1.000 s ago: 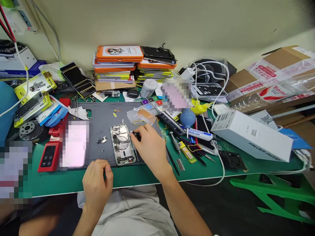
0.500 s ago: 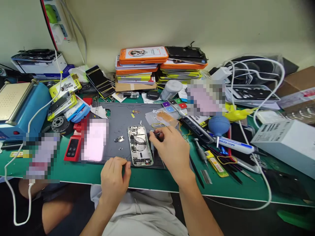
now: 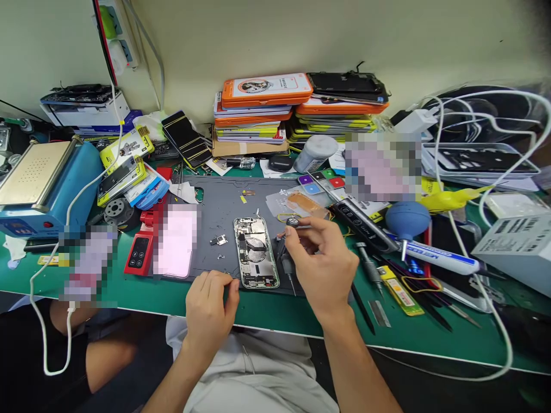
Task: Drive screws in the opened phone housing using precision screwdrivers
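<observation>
The right hand has shifted away from the opened phone. On the table, the mat leaves room left of the phone, set near the mat's front edge. Hands apart, the left hand curls, contents unseen; the right pinches a driver. Small parts lie left of the phone.

The opened phone lay on the mat, with loose parts left of it, a screwdriver in the right hand just right, stacked boxes behind and a blower farther right.
</observation>
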Action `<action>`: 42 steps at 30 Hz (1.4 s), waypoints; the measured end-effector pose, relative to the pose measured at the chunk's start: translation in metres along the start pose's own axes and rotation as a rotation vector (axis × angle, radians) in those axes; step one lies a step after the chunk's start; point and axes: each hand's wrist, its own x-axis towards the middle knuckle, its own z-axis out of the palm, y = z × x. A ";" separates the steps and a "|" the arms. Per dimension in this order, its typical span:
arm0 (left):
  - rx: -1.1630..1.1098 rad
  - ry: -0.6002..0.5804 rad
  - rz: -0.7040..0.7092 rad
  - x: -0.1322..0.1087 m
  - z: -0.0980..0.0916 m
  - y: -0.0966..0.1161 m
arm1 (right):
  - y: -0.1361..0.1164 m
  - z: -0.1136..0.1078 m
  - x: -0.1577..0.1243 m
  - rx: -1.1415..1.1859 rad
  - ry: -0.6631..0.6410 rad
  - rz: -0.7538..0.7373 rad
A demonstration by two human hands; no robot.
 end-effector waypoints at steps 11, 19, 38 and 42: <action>-0.006 -0.019 0.012 0.000 0.001 -0.002 | 0.021 -0.018 -0.032 -0.097 -0.063 -0.379; -0.044 -0.030 0.013 0.001 0.002 -0.005 | 0.001 -0.007 -0.044 0.215 0.104 -0.460; -0.051 -0.042 0.017 0.000 0.003 -0.002 | -0.001 0.008 -0.054 0.264 -0.083 -0.521; -0.057 -0.042 0.017 -0.001 0.003 -0.002 | -0.001 0.007 -0.054 0.241 -0.074 -0.527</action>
